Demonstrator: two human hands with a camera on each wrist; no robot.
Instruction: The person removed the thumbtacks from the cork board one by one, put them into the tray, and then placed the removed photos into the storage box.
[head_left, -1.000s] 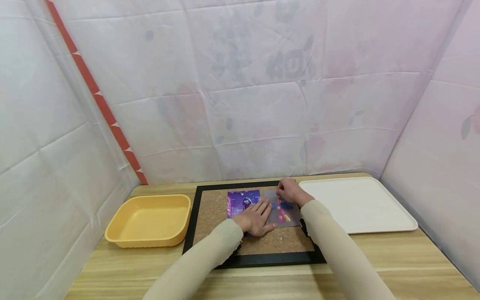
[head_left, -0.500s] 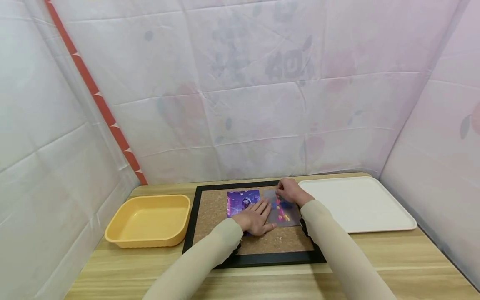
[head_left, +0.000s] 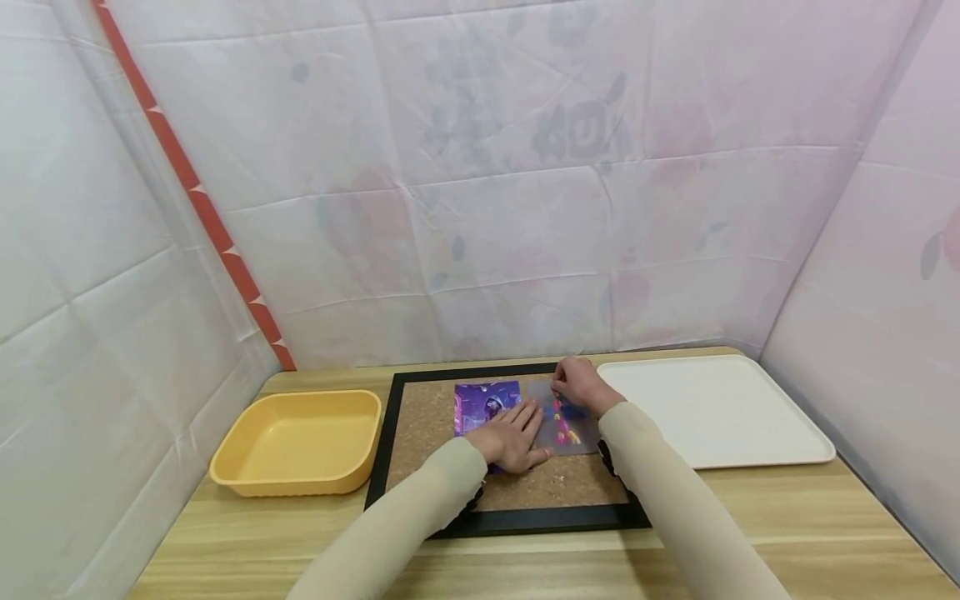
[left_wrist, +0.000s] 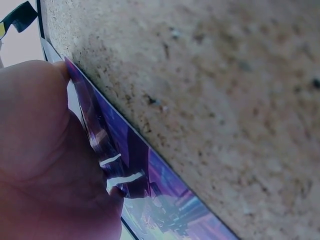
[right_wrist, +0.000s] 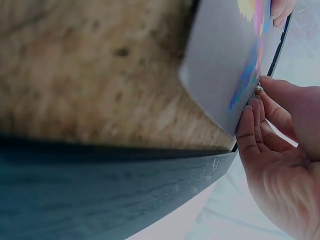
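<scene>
A strip of wooden table [head_left: 540,571] ran along 6 o'clock, then the black frame [head_left: 540,522] of the cork board [head_left: 562,487]. At the board's centre the left hand [head_left: 510,440] lay flat, fingers straight, gripping nothing, across the adjoining edges of the purple sheet [head_left: 472,406], towards 11 o'clock, and the grey sheet [head_left: 564,421], towards 2. At the grey sheet's far edge, 1 o'clock, the right hand [head_left: 581,385] was closed in a pinch on a small pale thing [right_wrist: 259,90], perhaps a pin.

The work looked well along: both sheets were laid out; securing the grey one's far edge seemed left. Whether either was fastened could not be told.

Bare cork gave room at 6 and 9 o'clock; the yellow tray [head_left: 300,487] at 9 and the white tray [head_left: 720,408] at 2 bounded the sides, and the draped wall [head_left: 465,250] closed off 12.
</scene>
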